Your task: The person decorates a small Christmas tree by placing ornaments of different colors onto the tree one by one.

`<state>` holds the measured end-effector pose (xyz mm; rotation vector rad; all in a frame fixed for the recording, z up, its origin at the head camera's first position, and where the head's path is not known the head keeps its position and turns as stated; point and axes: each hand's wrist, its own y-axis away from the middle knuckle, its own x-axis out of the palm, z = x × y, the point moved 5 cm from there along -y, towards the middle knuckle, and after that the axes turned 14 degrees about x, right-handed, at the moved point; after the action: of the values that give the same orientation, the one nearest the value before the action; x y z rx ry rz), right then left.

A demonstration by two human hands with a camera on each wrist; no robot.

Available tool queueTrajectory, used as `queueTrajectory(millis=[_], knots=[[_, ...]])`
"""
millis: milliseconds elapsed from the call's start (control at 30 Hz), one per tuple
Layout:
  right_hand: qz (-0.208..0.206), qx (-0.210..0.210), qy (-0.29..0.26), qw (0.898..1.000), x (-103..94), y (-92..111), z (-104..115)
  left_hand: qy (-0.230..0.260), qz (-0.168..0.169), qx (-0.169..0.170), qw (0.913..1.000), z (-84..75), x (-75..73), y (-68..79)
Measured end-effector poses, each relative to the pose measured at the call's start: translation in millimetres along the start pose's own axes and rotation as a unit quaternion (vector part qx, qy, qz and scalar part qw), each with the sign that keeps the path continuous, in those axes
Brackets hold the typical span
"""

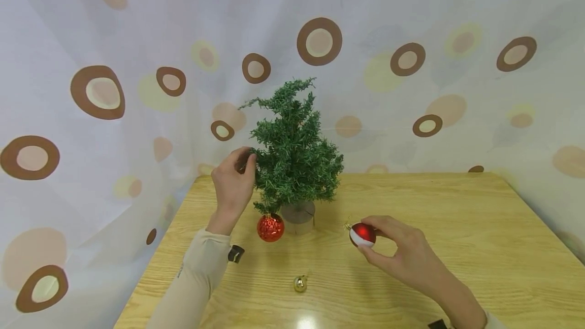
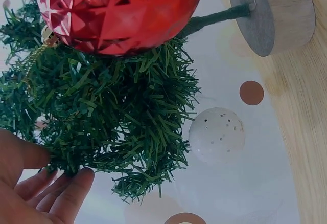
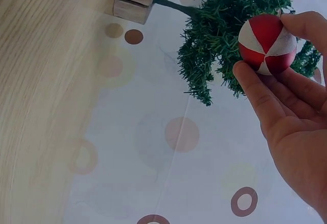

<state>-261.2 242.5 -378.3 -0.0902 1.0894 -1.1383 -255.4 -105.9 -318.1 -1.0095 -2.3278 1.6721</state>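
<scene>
Left hand [image 1: 235, 176]: your thumb and fingertips pinch the outer sprigs on the left side of the tree [image 1: 294, 151].
Right hand [image 1: 409, 253]: your thumb and fingers, narrowed to the ball's width, hold the red-and-white ball [image 1: 362, 235] over the table [image 1: 457, 217], to the right of the tree and apart from it.
Held ball: round and smooth, with red and white wedges meeting at a point; a gold loop shows at the end facing the tree.
Tree: bristly green needles on bendable-looking branches, roughly conical, its top bent over.
Wooden base [image 1: 298, 221]: a short, pale round block with a grey upper face; the wrapped green trunk is set in it.
Red faceted ball [image 2: 120, 14]: shiny, cut in pyramids, with a gold cap and twisted cord, hanging from a low left branch.
Gold ball [image 1: 300, 284]: small and glossy, lying on the woodgrain tabletop in front of you.
</scene>
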Motion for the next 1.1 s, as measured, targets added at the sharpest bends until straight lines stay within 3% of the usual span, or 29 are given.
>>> queueTrajectory(millis=[200,300,500,600,700,833,967,1100], knots=[[-0.012,-0.017,-0.006,1.000,-1.6,-4.6,4.1,0.021,0.002,-0.013,0.9997,-4.5,-2.8,0.8],[-0.018,-0.023,-0.009,1.000,-2.2,-7.3,7.4,0.023,-0.008,-0.001,0.9997,-10.9,-6.5,0.8],[-0.022,-0.028,-0.026,0.999,-3.7,-13.6,13.9,0.003,-0.047,0.087,0.9951,-38.3,-13.3,-0.9],[-0.038,-0.045,-0.038,0.998,-5.7,-17.7,18.1,0.012,-0.036,0.155,0.9872,-61.4,-10.2,-0.3],[-0.048,-0.055,-0.043,0.996,-7.9,-21.7,21.7,0.047,0.010,0.226,0.9729,-86.8,-1.4,4.7],[-0.030,-0.032,-0.048,0.998,-9.0,-25.7,23.7,0.103,0.108,0.290,0.9453,-114.9,14.9,16.8],[-0.017,-0.016,-0.055,0.998,-10.1,-28.0,26.0,0.116,0.202,0.303,0.9241,-127.7,30.4,28.9],[-0.020,-0.022,-0.062,0.998,-11.1,-30.1,29.2,0.100,0.254,0.295,0.9157,-130.0,40.1,35.8]])
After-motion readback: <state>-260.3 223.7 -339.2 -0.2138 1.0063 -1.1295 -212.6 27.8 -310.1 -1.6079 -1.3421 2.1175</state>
